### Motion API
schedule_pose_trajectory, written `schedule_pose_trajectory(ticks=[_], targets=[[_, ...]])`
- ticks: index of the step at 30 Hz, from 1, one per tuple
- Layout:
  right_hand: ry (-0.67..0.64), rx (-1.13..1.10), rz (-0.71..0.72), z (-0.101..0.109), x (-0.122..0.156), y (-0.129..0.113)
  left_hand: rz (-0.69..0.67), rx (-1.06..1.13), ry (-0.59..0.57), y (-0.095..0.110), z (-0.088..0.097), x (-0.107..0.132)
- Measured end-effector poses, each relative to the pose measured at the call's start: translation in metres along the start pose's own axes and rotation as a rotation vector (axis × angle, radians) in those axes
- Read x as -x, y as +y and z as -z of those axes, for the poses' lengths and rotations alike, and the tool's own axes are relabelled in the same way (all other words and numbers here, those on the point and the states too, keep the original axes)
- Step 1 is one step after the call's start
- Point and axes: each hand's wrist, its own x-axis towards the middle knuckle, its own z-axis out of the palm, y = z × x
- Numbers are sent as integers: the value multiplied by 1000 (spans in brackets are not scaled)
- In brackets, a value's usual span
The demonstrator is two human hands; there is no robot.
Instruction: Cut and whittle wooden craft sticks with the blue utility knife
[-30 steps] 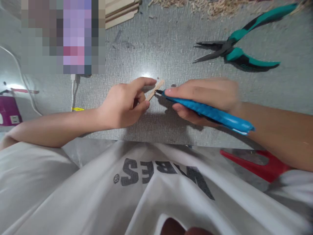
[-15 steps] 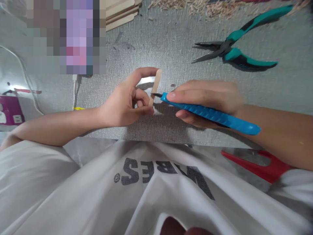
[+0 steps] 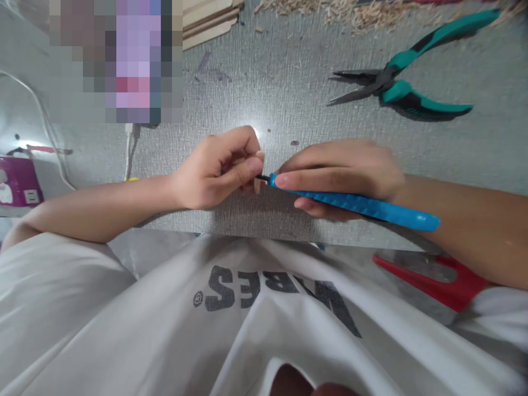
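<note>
My left hand [image 3: 218, 168] is closed in a pinch at the middle of the grey table [image 3: 289, 88]. It holds a small wooden stick that is almost wholly hidden by the fingers. My right hand [image 3: 342, 173] grips a blue craft knife [image 3: 358, 202] like a pen. The knife's dark tip touches the spot between my left fingertips. Both hands rest low on the table, close to its near edge.
Teal-handled long-nose pliers [image 3: 396, 82] lie open at the back right. Wood shavings [image 3: 363, 14] are strewn along the far edge, next to stacked wooden sticks [image 3: 210, 19]. A red-handled tool [image 3: 437, 278] lies by my right elbow. White cable [image 3: 130, 151] and a purple box [image 3: 16, 184] sit left.
The stick stood upright between my left fingers half a second ago; now my left hand has closed over it and lowered. The knife tip has followed down to the fingertips.
</note>
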Motion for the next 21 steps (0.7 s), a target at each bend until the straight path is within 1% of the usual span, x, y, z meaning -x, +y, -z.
schedule_pose_trajectory(ticks=[2,4,5,7,8,10,12,13,15,17,19,21], targets=[[-34,-81,-49,4,-9,-11,-64,-186,79,1,-1,-2],[-190,-335,-303,9,-20,-23,-179,-339,140,2,0,-4],[-241,-404,-384,11,-24,-29,-244,-373,156,2,2,-6],[-276,-466,-442,15,-31,-35,-320,-368,160,0,6,-8],[-284,-487,-444,16,-32,-36,-335,-344,147,-2,9,-9],[-303,-511,-415,17,-33,-33,-352,-274,76,-4,14,-11],[-330,-488,-366,17,-32,-29,-340,-216,16,-6,16,-11],[-341,-461,-343,17,-31,-28,-331,-193,11,-6,16,-11],[-341,-401,-299,18,-30,-27,-257,-159,72,-5,14,-9],[-314,-333,-275,17,-29,-28,-150,-151,152,-2,10,-7],[-252,-267,-254,15,-28,-29,-52,-234,204,2,6,-5],[-180,-219,-226,12,-27,-27,3,-403,170,5,6,-5]])
